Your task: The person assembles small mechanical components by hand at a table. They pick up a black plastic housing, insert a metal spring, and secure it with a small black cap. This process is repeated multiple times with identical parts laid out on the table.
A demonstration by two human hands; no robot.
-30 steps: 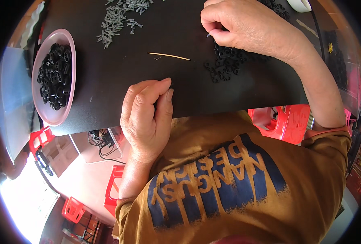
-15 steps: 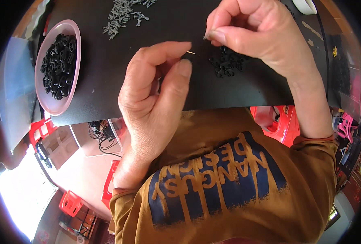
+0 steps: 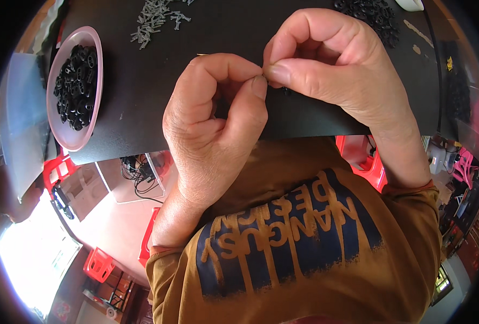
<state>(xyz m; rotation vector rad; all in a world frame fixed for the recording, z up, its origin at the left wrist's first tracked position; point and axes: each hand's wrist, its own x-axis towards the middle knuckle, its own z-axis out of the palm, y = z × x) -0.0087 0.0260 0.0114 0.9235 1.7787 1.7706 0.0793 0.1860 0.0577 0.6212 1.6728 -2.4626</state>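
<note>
Tiny piece (image 3: 265,80) between both hands (image 3: 212,116) (image 3: 334,62)

two rows of block capitals (image 3: 274,243), brown on dark-blue print (image 3: 288,263), upside down, across brown shirt (image 3: 325,294) front.

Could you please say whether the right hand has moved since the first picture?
Yes: the right hand has moved leftward and toward the near edge of the black table.

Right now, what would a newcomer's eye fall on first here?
The left hand and right hand, fingertips close together above the dark table in the picture's upper middle. Then the pink bowl of black parts at the left, and the grey spring-like pieces heaped near the top edge.
</note>
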